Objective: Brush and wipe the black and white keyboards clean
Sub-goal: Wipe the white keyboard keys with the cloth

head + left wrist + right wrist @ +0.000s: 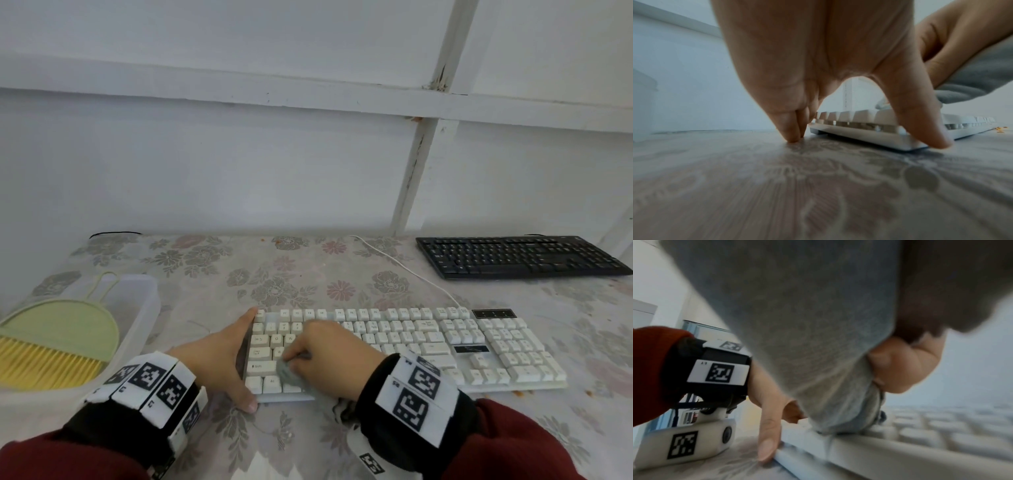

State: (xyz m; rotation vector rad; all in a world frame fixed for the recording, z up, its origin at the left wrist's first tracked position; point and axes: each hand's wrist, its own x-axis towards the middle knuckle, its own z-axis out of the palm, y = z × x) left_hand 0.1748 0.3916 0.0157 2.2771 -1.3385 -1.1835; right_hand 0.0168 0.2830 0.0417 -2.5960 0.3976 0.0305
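The white keyboard (411, 342) lies across the middle of the flowered table. My left hand (239, 356) braces its left end: straight fingers (791, 133) run along the side down to the table, and the thumb (931, 138) presses the front corner. Over the lower-left keys my right hand (329, 356) grips a bunched grey cloth (286, 371) and presses it on the keycaps. The cloth (797, 337) fills the right wrist view, with curled fingers (906, 366) round it. The black keyboard (520, 257) sits at the back right, untouched.
At the left a clear plastic box (147, 308) holds a green brush with yellow bristles (44, 363). The white cable (404, 270) runs from the white keyboard toward the back wall. Orange crumbs (517, 393) lie by the keyboard's front right edge.
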